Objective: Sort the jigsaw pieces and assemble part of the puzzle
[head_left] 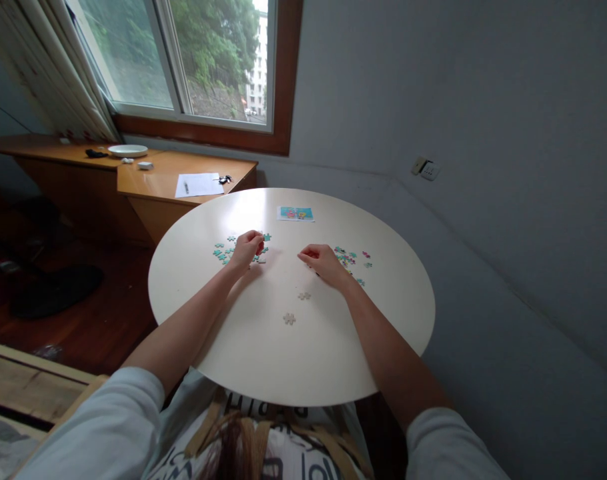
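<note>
My left hand (248,248) is closed in a pinch above a loose group of teal jigsaw pieces (223,253) on the left of the round table. A teal jigsaw piece (267,237) shows at its fingertips. To the right, my right hand (326,263) has its fingers curled and pressed together; what they hold, if anything, is hidden. Close beside it lies a second group of mixed-colour jigsaw pieces (346,257), partly covered by the hand. Nearer to me, two pieces lie pale side up, one jigsaw piece (304,296) behind the other jigsaw piece (289,319).
A small picture card (295,213) lies at the far side of the white round table (243,353). Beyond, a wooden desk (158,175) carries a sheet of paper (198,185), keys and a white plate (128,151). A wall stands close on the right.
</note>
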Motion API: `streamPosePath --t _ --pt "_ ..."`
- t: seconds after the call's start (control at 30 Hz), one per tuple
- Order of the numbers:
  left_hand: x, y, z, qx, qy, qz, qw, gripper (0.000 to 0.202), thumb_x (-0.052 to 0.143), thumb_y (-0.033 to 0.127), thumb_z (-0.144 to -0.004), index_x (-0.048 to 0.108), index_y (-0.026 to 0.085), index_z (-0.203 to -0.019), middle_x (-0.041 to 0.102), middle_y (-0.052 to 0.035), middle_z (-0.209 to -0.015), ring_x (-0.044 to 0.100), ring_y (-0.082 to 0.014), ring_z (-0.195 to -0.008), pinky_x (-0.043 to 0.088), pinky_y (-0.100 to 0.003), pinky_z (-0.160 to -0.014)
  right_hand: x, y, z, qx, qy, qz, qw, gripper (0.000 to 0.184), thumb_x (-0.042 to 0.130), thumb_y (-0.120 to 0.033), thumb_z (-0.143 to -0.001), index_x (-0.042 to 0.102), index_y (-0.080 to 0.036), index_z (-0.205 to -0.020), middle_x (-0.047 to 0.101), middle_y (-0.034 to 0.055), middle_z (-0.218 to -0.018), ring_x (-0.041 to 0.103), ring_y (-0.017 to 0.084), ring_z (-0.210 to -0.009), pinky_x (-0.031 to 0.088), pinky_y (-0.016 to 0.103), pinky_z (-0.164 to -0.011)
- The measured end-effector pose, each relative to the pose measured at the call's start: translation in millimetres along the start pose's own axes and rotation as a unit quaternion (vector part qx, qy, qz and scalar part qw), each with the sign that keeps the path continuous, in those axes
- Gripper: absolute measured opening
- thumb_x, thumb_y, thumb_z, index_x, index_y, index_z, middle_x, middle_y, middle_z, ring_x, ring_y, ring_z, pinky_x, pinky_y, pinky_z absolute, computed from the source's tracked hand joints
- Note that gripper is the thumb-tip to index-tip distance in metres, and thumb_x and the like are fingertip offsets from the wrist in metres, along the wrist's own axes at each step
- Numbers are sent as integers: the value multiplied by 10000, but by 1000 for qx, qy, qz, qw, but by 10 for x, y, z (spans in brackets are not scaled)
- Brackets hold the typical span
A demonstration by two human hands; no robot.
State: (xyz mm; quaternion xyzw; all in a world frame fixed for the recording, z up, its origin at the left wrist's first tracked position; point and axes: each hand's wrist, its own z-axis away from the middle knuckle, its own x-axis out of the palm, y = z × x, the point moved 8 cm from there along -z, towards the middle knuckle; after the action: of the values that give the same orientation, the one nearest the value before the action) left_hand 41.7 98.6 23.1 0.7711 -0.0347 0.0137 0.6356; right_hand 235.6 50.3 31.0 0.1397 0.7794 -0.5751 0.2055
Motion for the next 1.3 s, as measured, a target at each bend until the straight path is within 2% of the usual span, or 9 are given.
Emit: streamPosePath --t 0.17,0.33,0.5,0.7,0.87,1.1,1.3 --pt "-160 46 -28 29 57 -79 995 100 562 213 -669 523 165 -590 451 45 -476 378 -83 -449 298 -222 -465 181 -2 102 9 -207 45 977 219 660 -348 -661 668 -134 -711 603 1 -620 518 111 -595 385 227 -549" --pt "-80 52 -12 68 7 -241 968 101 630 225 -654 620 156 -580 544 1 -574 451 -119 -550 345 -252 -560 205 -29 183 17 -284 103 953 181 709 -303 -606 692 -158 -713 582 -18 -579 516 107 -566 365 217 -511" --pt "-40 -53 -13 62 9 -370 927 82 645 199 -658 687 172 -593 610 -64 -762 539 -208 -763 383 -325 -724 196 -51 238 35 -308 135 941 169 731 -279 -579 696 -169 -702 570 -27 -553 502 99 -530 352 215 -483" --pt "-34 -140 -10 54 22 -425 903 106 651 222 -685 688 185 -592 614 -90 -880 516 -295 -965 341 -405 -839 242 -9 250 32 -329 157 931 206 761 -301 -563 699 -177 -715 596 -23 -585 511 100 -545 362 211 -487" --pt "-25 -163 -5 59 25 -467 882 121 650 234 -710 698 179 -613 606 -100 -886 513 -320 -981 337 -425 -847 265 7 246 29 -330 154 931 215 763 -323 -578 706 -172 -720 609 -15 -578 513 102 -537 361 217 -495" --pt "15 -181 10 47 9 -526 849 148 608 272 -755 723 184 -721 608 -89 -962 491 -300 -1031 326 -417 -870 295 26 244 16 -342 167 925 265 753 -357 -601 710 -156 -768 633 1 -636 534 103 -583 378 209 -534" --pt "23 -229 2 38 0 -547 836 184 564 273 -802 725 190 -773 616 -104 -970 504 -314 -1023 339 -424 -835 301 53 238 21 -343 162 925 261 748 -351 -601 709 -159 -773 629 0 -642 539 110 -604 382 213 -537"
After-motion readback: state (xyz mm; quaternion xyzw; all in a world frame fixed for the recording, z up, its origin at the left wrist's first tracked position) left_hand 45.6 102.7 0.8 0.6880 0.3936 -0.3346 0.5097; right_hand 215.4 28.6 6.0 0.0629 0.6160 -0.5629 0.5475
